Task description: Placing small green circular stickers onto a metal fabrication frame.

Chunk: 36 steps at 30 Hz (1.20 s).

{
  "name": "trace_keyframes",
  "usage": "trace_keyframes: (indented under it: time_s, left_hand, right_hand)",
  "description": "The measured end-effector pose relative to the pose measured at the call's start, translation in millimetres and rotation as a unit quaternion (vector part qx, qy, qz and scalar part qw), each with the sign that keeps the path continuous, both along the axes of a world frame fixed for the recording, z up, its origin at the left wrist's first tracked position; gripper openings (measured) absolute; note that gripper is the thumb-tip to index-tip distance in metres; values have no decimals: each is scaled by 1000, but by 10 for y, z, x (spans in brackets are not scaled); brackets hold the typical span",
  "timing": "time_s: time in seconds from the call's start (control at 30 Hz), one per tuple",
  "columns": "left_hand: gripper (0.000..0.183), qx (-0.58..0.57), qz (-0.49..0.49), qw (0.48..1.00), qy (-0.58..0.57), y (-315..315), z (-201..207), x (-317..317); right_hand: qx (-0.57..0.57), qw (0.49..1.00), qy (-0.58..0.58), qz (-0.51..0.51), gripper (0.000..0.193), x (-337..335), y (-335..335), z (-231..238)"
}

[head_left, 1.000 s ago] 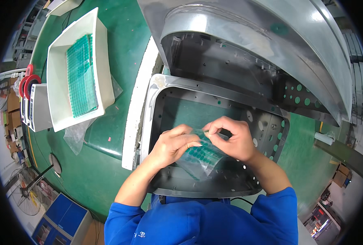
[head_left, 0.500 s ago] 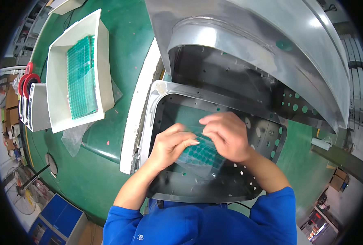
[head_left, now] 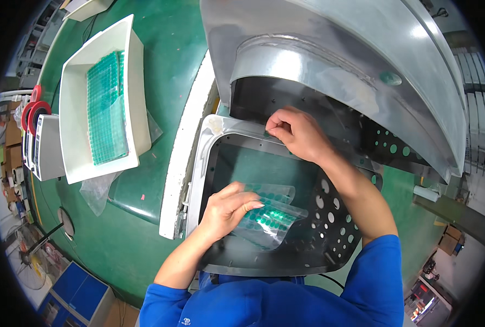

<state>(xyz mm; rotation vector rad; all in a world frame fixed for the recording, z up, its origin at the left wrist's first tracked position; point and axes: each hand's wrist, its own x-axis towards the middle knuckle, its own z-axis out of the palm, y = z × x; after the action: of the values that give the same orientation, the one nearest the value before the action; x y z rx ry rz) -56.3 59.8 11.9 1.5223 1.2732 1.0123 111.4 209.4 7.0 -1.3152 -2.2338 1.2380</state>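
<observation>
My left hand (head_left: 227,211) pinches a clear, curling sheet of green round stickers (head_left: 272,220) between thumb and fingers. The sheet hangs over the recess of a grey metal frame (head_left: 199,163) with rounded corners. My right hand (head_left: 300,133) is closed in a pinch at the far rim of that frame, near its left corner. A small dark green sticker (head_left: 267,134) shows at the right fingertips, partly hidden by them. Beyond the right hand rises a large curved grey metal cover (head_left: 319,62) with a dark hollow under it.
At the left stands a white bin (head_left: 139,109) holding sheets of green dots (head_left: 103,120). Beside it are a grey scale-like box (head_left: 50,147) and red tape rolls (head_left: 38,111). A white-edged strip (head_left: 185,141) runs left of the frame. Round holes pierce the frame's right side.
My right hand has left the sheet and moved up and away to the frame's far rim, with a small green sticker at its fingertips. My left hand keeps the sheet, now more fully visible.
</observation>
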Motion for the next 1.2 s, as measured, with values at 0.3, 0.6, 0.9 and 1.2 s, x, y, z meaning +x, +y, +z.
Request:
trace_keyframes:
  time_s: [0.3, 0.6, 0.9, 1.2]
  left_hand:
    - [14, -7, -9, 1000, 3, 22, 12, 18]
    - [14, -5, -9, 1000, 5, 41, 19, 38]
    - [14, -13, 12, 999, 28, -1, 61, 47]
    - [7, 46, 146, 988, 34, -796, 564, -311]
  right_hand:
    - [34, 999, -10, -10, 5, -31, -5, -28]
    - [61, 997, -37, -23, 6, -56, -30, -22]
    - [-12, 999, 7, -41, 12, -25, -3, 11]
    - [-91, 991, 64, -76, 13, 20, 120, -185]
